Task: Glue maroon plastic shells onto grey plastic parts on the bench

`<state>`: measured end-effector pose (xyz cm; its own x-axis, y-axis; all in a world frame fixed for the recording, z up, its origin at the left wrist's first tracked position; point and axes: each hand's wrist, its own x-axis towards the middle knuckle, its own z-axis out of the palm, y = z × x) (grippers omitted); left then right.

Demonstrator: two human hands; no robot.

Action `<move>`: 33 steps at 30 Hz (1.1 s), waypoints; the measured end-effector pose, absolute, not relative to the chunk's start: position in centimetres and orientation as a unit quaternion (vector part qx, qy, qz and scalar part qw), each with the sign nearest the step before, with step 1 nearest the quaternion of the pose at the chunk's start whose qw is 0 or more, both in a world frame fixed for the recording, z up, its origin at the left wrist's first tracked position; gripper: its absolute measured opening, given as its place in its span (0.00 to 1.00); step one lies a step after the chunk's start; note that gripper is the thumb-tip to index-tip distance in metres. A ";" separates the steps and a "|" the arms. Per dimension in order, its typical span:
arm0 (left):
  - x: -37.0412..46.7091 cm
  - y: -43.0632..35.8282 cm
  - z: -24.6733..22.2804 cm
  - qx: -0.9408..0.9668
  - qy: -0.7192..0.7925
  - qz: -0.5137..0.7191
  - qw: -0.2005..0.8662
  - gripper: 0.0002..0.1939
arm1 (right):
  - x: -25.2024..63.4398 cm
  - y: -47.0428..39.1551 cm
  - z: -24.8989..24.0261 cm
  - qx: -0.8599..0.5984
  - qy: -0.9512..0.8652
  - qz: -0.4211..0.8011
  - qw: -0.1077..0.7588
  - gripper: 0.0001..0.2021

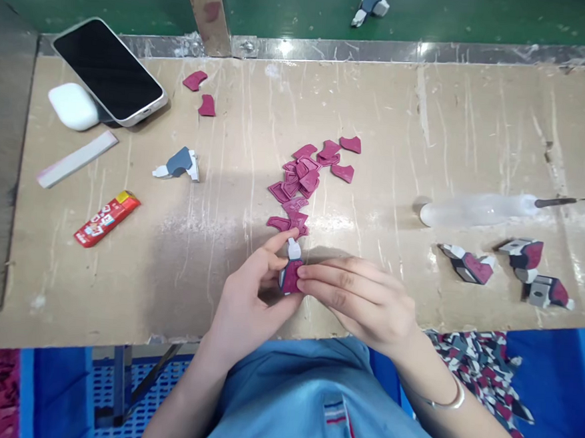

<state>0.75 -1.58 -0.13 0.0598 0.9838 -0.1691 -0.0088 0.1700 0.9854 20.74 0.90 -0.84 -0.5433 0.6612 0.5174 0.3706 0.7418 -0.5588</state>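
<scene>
Assembly workshop: scuffed workbench (389,132), loose maroon pieces (308,178), blue bins (546,380) heaped with small parts (477,365).

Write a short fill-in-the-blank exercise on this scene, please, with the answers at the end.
1. The left hand holds a small piece that the right hand touches.
The bangle is on the ____ arm.
2. The case beside the phone is ____ in colour.
3. Right of both hands, ____ maroon-and-grey pieces lie on the bench.
Answers: right; white; three
</scene>
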 end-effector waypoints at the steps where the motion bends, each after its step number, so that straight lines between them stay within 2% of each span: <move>1: 0.8 -1.5 0.0 0.451 0.519 0.451 0.569 0.13 | 20.8 0.9 -0.8 -0.302 -0.859 0.187 0.368 0.14; 6: 0.6 -1.3 0.8 0.401 0.481 0.463 0.628 0.17 | 21.0 1.1 -0.3 -0.299 -0.846 0.206 0.392 0.15; 9: 0.8 -1.3 1.0 0.395 0.472 0.475 0.629 0.22 | 20.3 0.8 -0.1 -0.299 -0.801 0.265 0.447 0.16; 14: 1.3 -1.5 0.9 0.382 0.479 0.497 0.614 0.25 | 18.8 -0.7 -0.7 -0.369 -0.659 0.389 0.528 0.17; 18: 1.4 -1.6 0.8 0.366 0.491 0.502 0.611 0.27 | 18.4 -1.4 -1.2 -0.377 -0.641 0.407 0.531 0.16; 21: 1.6 -1.6 0.8 0.356 0.482 0.508 0.619 0.25 | 18.3 -1.4 -1.1 -0.399 -0.625 0.415 0.528 0.15; 24: 1.7 -1.5 0.9 0.366 0.475 0.508 0.619 0.22 | 18.3 -1.3 -0.9 -0.409 -0.627 0.400 0.529 0.15; 29: 1.6 -1.5 1.1 0.395 0.489 0.496 0.600 0.23 | 18.6 -1.0 -0.6 -0.388 -0.661 0.368 0.526 0.15; 33: 1.7 -1.4 1.0 0.402 0.490 0.495 0.594 0.23 | 18.8 -0.9 -0.7 -0.381 -0.688 0.352 0.508 0.11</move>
<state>1.74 -1.42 1.03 0.0297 0.9824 -0.1845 -0.1948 0.1868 0.9629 18.82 -0.91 -0.70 -0.1937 0.8812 0.4313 0.1659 0.4627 -0.8708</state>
